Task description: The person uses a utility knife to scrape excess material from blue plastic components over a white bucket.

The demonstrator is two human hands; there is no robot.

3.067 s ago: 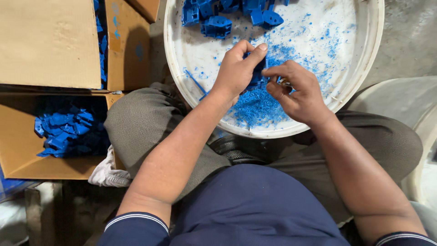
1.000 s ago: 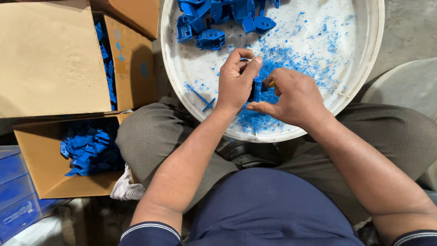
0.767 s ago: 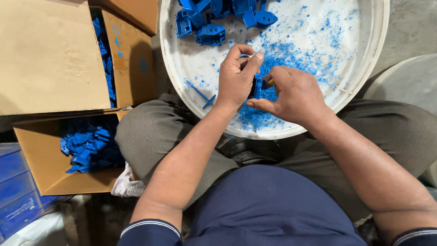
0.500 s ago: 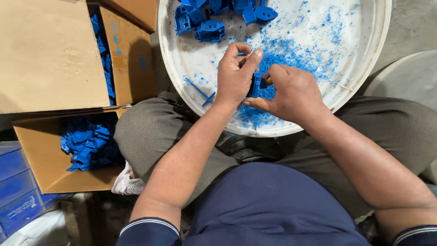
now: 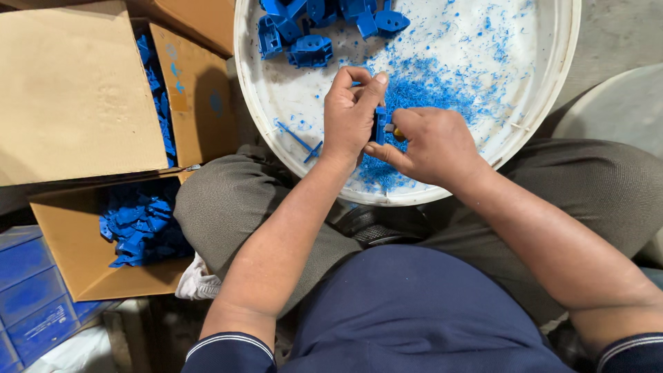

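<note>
A grey concrete floor (image 5: 615,34) shows at the upper right, and the person sits over it with a wide white round tray (image 5: 552,90) resting on their lap, across grey trousers (image 5: 228,207). The left hand (image 5: 351,110) has its grip clenched around a small blue plastic part (image 5: 380,124), thumb stretched up along it, holding it upright over the tray's near half. The right hand (image 5: 431,141) presses in from the right, touching the same part; its grip is closed on a small tool with a yellowish tip (image 5: 395,130), of which little shows, so I cannot tell what kind it is. Just under and beyond both grips lies a drift of blue plastic shavings (image 5: 428,83), thickest right below the fingers. Further out from the grips, at the tray's far edge, sits a heap of blue moulded pieces (image 5: 311,48). A thin blue sliver (image 5: 298,140) lies just left of the left hand. Well to the left of the left grip, off the tray, an open cardboard box (image 5: 76,255) holds more blue parts (image 5: 141,221), with a second cardboard box (image 5: 76,97) beyond it and blue plastic crates (image 5: 31,290) at the lower left corner.
</note>
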